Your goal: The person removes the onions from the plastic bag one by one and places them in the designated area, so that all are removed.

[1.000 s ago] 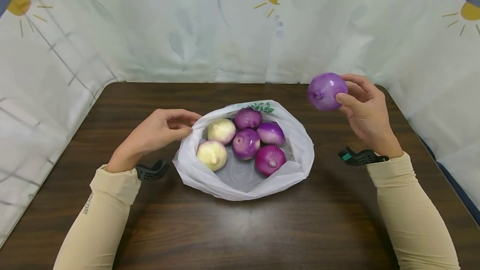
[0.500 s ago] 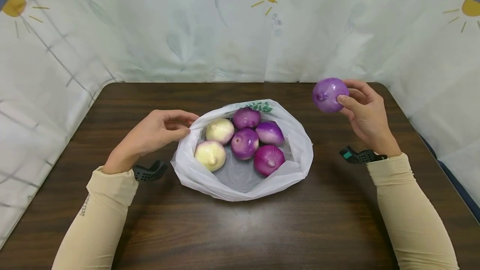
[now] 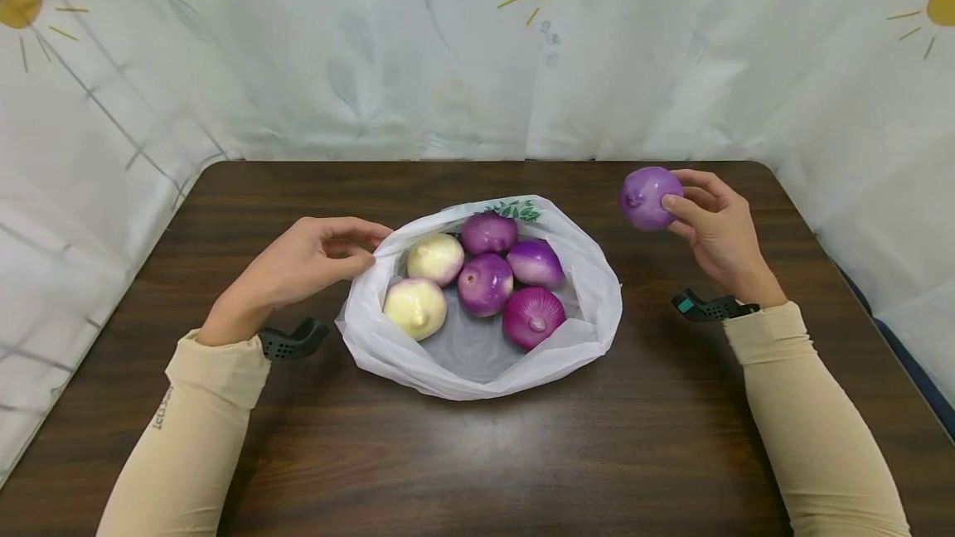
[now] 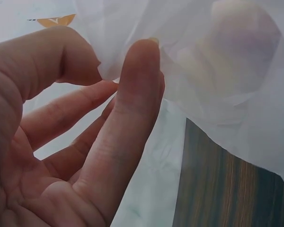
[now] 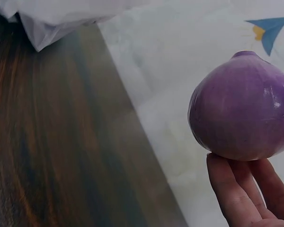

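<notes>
A white plastic bag [image 3: 477,388] stands wide-mouthed at mid-table with several peeled onions inside. Two of them are pale, such as the front-left onion [image 3: 414,309]; the others are purple, like the striped onion [image 3: 533,318]. My left hand [image 3: 309,265] pinches the bag's left rim between thumb and fingers, which the left wrist view shows close up. To the right of the bag, my right hand [image 3: 719,226] grips a glossy purple onion [image 3: 647,199] above the table. In the right wrist view, fingertips [image 5: 227,184] support this onion [image 5: 244,109] from below.
The dark wooden table [image 3: 485,471] has its far edge against a pale printed sheet [image 3: 448,65], which also hangs along both sides. Each wrist wears a black strap [image 3: 712,307].
My right hand has lowered slightly with the purple onion in its grip. The left hand still pinches the bag's rim, and the onions in the bag have not moved.
</notes>
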Available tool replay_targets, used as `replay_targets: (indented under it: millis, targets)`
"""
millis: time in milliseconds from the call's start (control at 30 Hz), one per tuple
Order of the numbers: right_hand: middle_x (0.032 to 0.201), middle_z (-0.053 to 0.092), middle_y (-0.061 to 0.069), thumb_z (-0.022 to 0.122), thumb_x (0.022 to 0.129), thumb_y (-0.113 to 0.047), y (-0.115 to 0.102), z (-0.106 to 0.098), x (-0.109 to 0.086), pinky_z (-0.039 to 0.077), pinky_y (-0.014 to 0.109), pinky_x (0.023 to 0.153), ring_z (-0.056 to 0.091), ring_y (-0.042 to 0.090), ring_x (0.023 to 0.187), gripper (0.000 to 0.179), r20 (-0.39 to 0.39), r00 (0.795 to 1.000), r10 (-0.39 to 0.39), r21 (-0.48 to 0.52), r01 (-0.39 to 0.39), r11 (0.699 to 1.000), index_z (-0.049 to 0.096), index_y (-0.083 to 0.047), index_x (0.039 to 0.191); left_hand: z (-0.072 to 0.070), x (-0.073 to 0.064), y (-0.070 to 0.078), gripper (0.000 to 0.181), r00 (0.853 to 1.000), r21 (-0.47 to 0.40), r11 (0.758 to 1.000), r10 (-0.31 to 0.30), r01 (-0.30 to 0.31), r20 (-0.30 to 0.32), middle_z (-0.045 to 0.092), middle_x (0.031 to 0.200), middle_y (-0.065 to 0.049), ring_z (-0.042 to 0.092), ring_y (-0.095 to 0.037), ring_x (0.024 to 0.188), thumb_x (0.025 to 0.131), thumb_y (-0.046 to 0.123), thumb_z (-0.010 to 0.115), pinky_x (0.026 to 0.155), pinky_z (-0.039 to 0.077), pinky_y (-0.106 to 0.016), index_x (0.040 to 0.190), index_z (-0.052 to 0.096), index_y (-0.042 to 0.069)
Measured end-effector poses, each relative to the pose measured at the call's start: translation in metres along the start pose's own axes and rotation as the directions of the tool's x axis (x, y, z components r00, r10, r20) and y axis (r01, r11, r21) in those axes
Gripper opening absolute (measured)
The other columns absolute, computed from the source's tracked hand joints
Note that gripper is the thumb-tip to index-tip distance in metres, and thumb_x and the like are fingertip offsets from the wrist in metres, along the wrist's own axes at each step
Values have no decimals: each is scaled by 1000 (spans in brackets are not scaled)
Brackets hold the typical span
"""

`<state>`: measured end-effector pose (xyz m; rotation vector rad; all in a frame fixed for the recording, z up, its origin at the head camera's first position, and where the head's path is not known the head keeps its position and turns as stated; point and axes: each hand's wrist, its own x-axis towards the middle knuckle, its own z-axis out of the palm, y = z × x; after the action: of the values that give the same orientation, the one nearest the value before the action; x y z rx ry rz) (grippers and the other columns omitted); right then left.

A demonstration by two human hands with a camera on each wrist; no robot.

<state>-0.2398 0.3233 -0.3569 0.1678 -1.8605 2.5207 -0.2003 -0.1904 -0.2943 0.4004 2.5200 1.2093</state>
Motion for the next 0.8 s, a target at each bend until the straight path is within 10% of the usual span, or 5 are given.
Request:
replay_targets:
  millis: [800]
  targets:
    - [116, 63, -2, 71, 97, -12, 23, -12, 6, 61, 20, 82, 69, 8, 102, 34, -64, 984, 169, -185, -178, 967, 65, -16, 131, -1, 0, 0, 38, 1000, 31, 999, 24, -24, 0, 73, 127, -8, 72, -5, 97, 97, 13, 64, 82, 55, -19, 135, 68, 17]
